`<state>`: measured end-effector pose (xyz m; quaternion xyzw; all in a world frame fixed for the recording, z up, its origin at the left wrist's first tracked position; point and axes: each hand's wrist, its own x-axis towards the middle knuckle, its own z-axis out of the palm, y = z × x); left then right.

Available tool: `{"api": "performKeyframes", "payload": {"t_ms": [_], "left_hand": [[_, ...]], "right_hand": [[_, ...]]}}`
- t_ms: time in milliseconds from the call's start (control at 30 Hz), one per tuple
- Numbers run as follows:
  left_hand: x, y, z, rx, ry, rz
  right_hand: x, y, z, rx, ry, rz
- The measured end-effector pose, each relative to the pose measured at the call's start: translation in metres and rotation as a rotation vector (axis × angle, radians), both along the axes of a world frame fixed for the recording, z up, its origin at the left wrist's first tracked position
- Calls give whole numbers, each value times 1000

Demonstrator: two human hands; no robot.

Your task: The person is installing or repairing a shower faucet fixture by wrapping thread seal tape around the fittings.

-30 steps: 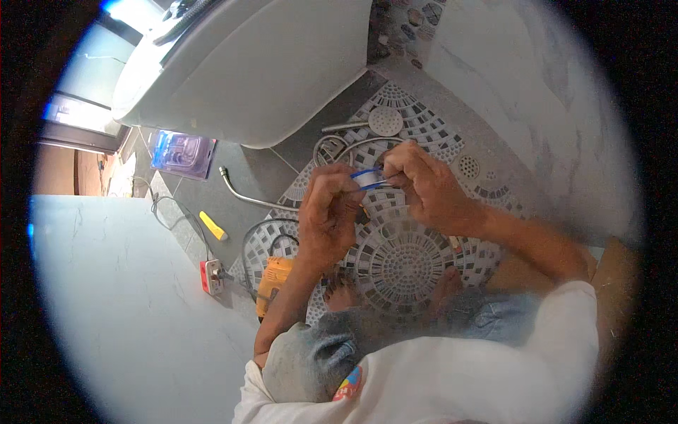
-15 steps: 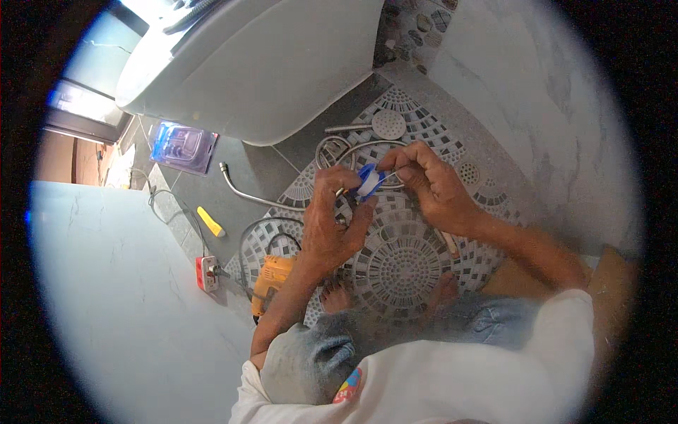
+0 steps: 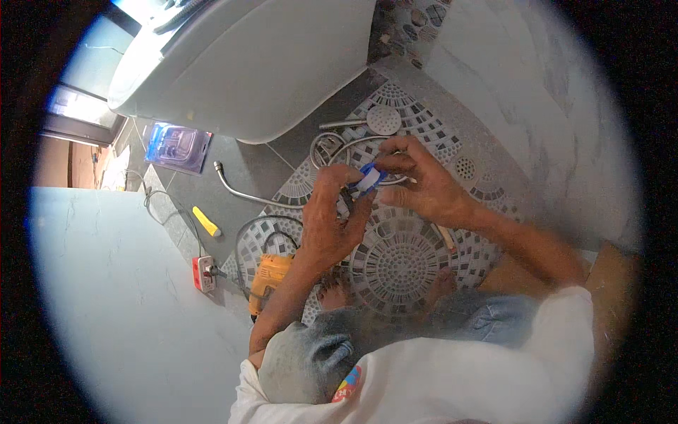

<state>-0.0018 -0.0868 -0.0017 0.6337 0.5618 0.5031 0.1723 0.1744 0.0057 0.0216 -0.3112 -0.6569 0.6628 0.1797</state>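
Observation:
My left hand (image 3: 333,212) is closed around a blue spool of white thread seal tape (image 3: 369,179), its thumb and fingers on the spool's near and left sides. A dark gap beneath those fingers hides whatever else they may hold. My right hand (image 3: 424,182) is at the spool's right side, its bent fingertips close to the blue rim and its thumb apart from them, lower down. Beyond my hands, a round shower head (image 3: 383,121) lies on the patterned floor beside a coiled metal hose (image 3: 328,150), partly hidden by the hands.
At left lie a yellow-handled cutter (image 3: 206,222), a clear blister pack (image 3: 178,147) and a flexible metal pipe (image 3: 240,191). An orange power drill (image 3: 268,277) rests by my left forearm, near a red-and-white socket block (image 3: 203,274). A white bathtub (image 3: 261,71) stands behind; a drain (image 3: 465,168) is at right.
The fingers of my right hand have moved slightly left and nearer the spool, and its thumb has parted from them. The strand of tape seen between spool and fingers no longer shows.

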Motion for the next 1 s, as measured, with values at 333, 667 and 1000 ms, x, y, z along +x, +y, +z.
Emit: {"api": "performKeyframes", "payload": {"t_ms": [333, 667, 1000], "left_hand": [[0, 2, 0, -15, 47, 18], [-2, 2, 0, 76, 28, 8], [-14, 0, -3, -222, -897, -110]], "right_hand": [[0, -1, -6, 33, 58, 28], [11, 18, -25, -688, 231, -74], [6, 1, -17, -2, 139, -35]]}}
